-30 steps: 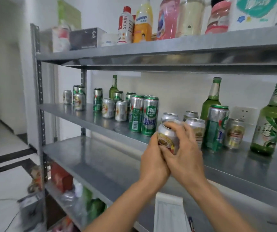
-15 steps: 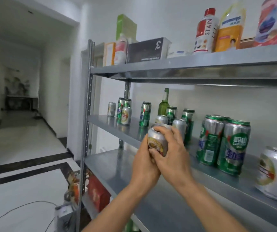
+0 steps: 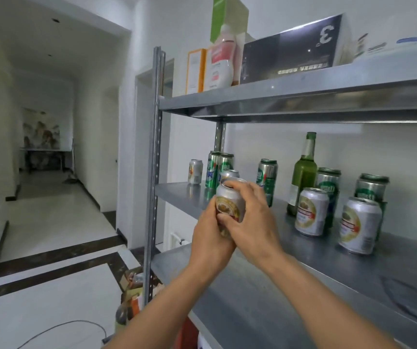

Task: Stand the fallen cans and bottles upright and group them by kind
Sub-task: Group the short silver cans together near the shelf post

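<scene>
Item: silver beer can, upright, held off the middle shelf near its left end. Left hand wraps the lower body; right hand curls over rim and side. Nearby stock, all standing: matching can and its twin to the right, small silver can far left, tall green cans, green bottle. Handling advice: keep it vertical, set the base flat on bare shelf just beside a silver can, clear of the green ones, and loosen the grip only once it stands.
</scene>
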